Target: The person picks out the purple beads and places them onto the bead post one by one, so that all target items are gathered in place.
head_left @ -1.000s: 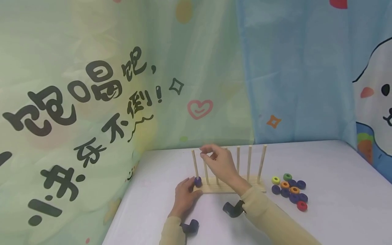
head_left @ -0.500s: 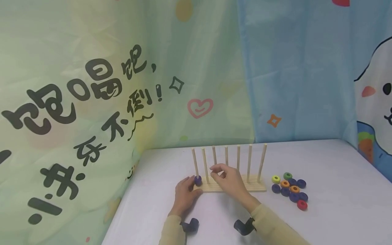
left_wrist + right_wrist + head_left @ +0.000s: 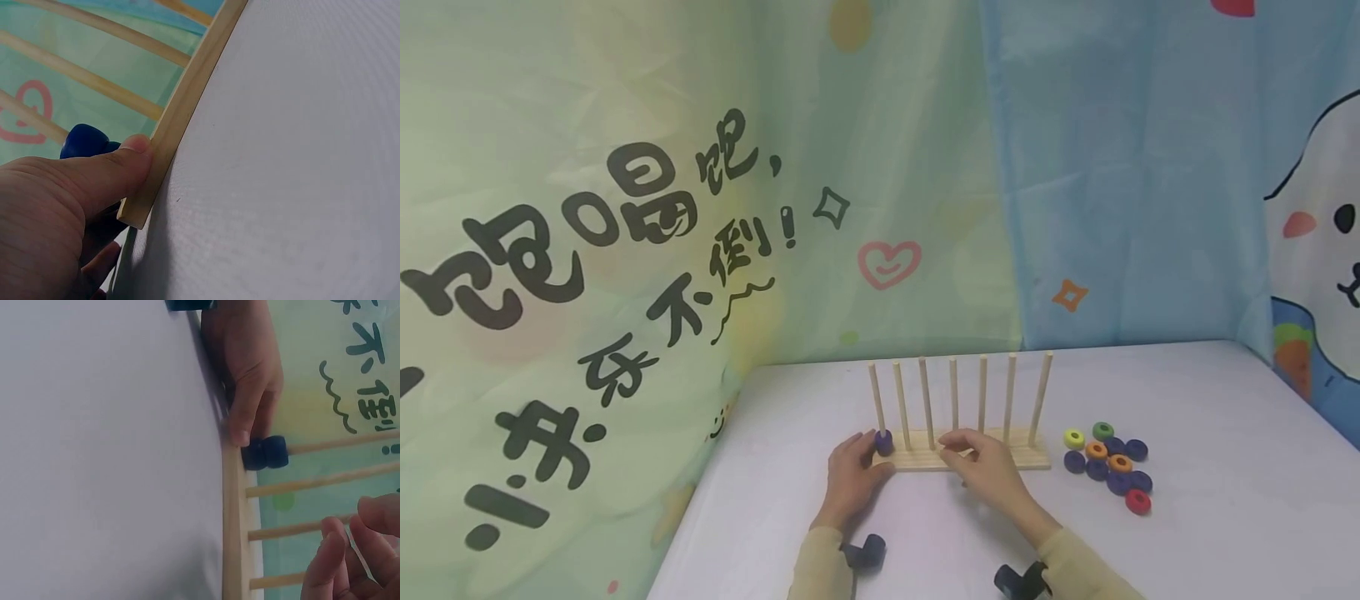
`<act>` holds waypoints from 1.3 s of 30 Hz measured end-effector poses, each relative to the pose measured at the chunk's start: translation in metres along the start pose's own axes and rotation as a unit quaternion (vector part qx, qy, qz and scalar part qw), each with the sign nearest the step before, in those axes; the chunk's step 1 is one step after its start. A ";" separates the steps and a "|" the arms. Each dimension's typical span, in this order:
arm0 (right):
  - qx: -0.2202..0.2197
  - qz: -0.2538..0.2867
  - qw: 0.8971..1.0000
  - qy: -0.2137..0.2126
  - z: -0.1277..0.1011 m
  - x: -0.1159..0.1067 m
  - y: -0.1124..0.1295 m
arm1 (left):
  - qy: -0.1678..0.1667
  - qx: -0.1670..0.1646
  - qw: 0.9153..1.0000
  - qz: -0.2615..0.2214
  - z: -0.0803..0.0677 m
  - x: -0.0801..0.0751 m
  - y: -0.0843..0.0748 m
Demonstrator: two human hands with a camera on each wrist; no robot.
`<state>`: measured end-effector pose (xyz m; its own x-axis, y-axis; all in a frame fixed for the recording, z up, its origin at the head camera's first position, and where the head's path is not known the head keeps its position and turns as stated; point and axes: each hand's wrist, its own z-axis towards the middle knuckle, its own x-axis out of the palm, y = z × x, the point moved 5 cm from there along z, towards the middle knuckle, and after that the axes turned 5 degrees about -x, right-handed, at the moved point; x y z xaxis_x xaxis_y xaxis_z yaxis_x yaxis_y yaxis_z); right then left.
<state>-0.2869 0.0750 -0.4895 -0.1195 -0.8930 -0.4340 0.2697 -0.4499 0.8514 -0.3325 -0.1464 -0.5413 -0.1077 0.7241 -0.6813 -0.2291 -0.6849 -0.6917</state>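
Right hand [image 3: 988,468] dropped toward front edge of wooden base [image 3: 1032,459]; fingers loose, nothing held. Left hand [image 3: 852,477] clamps its left end: keep that, should steady pegs [image 3: 927,402].

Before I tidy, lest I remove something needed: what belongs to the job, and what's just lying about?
Likely the job:
pale wooden peg stand
two dark blue round beads on its end peg
loose blue, orange, yellow, green, red ring beads

Just around:
white table
printed cloth backdrop
black wrist devices
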 end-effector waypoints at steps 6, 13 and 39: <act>0.029 -0.016 0.999 -0.004 -0.009 -0.008 -0.016 | 0.004 -0.011 1.000 0.006 -0.001 0.002 0.001; 0.046 -0.032 0.998 -0.017 -0.019 -0.021 -0.028 | 0.001 -0.006 1.000 0.009 -0.002 0.003 0.001; 0.070 -0.074 0.990 -0.094 -0.044 -0.057 -0.052 | 0.003 -0.010 1.000 0.002 0.000 0.001 0.002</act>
<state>-0.2519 0.1499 -0.5218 -0.3264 -0.7979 -0.5068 0.1019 -0.5627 0.8204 -0.3333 -0.1466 -0.5433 -0.1031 0.7203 -0.6859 -0.2092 -0.6899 -0.6931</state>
